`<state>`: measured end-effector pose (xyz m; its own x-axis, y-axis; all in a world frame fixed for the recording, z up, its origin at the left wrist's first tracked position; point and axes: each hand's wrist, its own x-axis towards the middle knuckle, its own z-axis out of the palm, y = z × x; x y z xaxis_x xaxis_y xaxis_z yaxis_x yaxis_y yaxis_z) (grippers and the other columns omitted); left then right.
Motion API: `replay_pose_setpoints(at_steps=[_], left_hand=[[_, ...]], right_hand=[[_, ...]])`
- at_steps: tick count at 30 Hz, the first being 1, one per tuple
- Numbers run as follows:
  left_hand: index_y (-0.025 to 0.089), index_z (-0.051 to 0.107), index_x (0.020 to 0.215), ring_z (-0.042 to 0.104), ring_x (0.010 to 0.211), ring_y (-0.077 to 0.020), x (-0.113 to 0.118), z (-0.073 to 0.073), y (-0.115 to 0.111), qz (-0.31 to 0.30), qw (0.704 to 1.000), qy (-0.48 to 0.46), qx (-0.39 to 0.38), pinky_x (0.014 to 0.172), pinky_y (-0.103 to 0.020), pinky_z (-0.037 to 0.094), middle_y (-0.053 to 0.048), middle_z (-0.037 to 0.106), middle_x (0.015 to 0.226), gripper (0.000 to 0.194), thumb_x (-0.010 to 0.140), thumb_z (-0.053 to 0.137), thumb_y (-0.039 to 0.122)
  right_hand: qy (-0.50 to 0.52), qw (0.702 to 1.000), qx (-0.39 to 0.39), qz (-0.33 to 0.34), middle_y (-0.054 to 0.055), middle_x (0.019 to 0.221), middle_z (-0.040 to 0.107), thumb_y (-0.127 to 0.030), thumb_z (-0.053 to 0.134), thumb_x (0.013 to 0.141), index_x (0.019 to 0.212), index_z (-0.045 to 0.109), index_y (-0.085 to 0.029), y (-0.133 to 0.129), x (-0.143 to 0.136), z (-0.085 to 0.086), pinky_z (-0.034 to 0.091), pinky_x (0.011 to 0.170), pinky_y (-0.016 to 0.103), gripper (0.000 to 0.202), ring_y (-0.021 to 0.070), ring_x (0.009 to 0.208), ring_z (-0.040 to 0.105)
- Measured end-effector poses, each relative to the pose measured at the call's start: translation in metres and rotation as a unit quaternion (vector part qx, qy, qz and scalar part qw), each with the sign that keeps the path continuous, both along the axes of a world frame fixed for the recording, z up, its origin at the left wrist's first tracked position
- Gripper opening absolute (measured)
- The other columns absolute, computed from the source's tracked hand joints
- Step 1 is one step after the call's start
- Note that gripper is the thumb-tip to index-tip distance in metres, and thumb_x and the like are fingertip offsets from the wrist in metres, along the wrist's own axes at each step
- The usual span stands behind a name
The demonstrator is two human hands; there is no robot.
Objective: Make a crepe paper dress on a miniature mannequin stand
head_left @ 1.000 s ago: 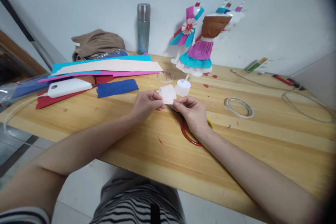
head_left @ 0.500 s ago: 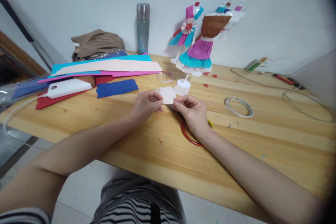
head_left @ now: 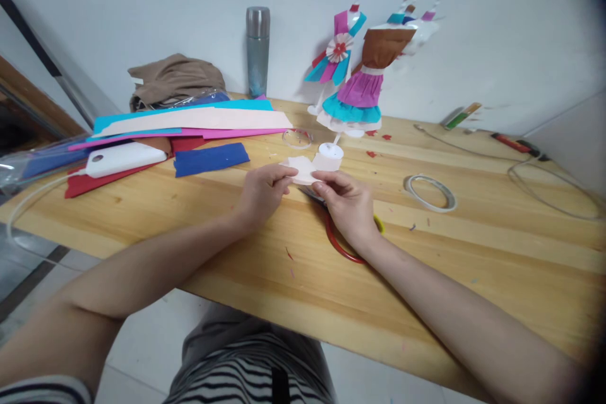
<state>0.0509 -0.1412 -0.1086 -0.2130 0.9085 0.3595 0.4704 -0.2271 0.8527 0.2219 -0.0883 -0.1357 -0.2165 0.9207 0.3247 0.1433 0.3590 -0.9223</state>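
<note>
A small piece of pale pink paper [head_left: 302, 170] is stretched between both hands, just above the table. My left hand [head_left: 264, 194] pinches its left edge between thumb and fingers. The right edge is pinched by my right hand [head_left: 348, 202]. Under my right hand lies a pair of scissors with red and yellow handles [head_left: 339, 250], partly hidden by the hand. Another pale piece of paper [head_left: 330, 163] lies behind the held one, by the white round base [head_left: 331, 151] of a small dress form wearing a brown, magenta and turquoise paper dress [head_left: 362, 85].
Strips of coloured paper [head_left: 199, 118] are stacked at the left, beside a white glue gun-like tool [head_left: 127, 159] and a blue piece [head_left: 211, 159]. A roll of tape [head_left: 432, 193] lies at right. A steel flask [head_left: 258, 53] stands by the wall, near a second dress form [head_left: 338, 47].
The held paper has tilted and looks flatter, with its near edge folded or bent. Both hands have shifted only slightly and keep their pinch.
</note>
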Motion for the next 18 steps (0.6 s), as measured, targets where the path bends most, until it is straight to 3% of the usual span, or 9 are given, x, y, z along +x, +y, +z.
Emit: replay_pose_setpoints(at_steps=[4,8,14,18], left_hand=[[0.019,0.074,0.087,0.064,0.061,-0.0098,-0.0006,0.0005,-0.0018,-0.005,0.996,0.082,0.038,0.069,-0.022,0.052,0.002,0.071,0.072,0.018,0.084,0.059,0.01],[0.018,0.073,0.085,0.063,0.061,-0.0105,0.0003,0.0021,-0.0026,0.007,0.995,0.089,0.036,0.068,-0.023,0.051,0.003,0.069,0.067,0.016,0.083,0.059,0.01],[0.017,0.067,0.077,0.064,0.055,-0.0097,0.0027,-0.0013,0.001,0.011,0.998,-0.045,-0.041,0.057,-0.02,0.048,0.005,0.066,0.06,0.007,0.079,0.062,0.013],[0.016,0.062,0.072,0.066,0.054,-0.0105,0.0051,-0.0003,0.0043,-0.011,0.978,-0.184,-0.101,0.054,-0.02,0.051,0.003,0.068,0.062,0.005,0.075,0.066,0.015]], right_hand=[[-0.03,0.999,0.013,-0.009,0.005,0.084,0.074,-0.034,0.066,0.079,0.09,0.075,-0.023,-0.0021,-0.0004,0.002,0.05,0.074,0.037,0.018,0.0198,0.074,0.065],[-0.035,0.999,0.007,-0.011,0.004,0.082,0.074,-0.033,0.064,0.079,0.085,0.072,-0.022,-0.0042,-0.0016,0.0041,0.049,0.073,0.036,0.014,0.0196,0.073,0.065],[-0.022,1.0,-0.02,-0.006,0.004,0.081,0.074,-0.033,0.065,0.079,0.082,0.07,-0.022,-0.0046,-0.0025,0.0061,0.049,0.074,0.036,0.013,0.0202,0.073,0.066],[0.01,0.998,-0.065,0.007,0.004,0.078,0.073,-0.034,0.069,0.075,0.077,0.068,-0.022,-0.0036,-0.0026,0.0067,0.05,0.073,0.036,0.013,0.0197,0.071,0.066]])
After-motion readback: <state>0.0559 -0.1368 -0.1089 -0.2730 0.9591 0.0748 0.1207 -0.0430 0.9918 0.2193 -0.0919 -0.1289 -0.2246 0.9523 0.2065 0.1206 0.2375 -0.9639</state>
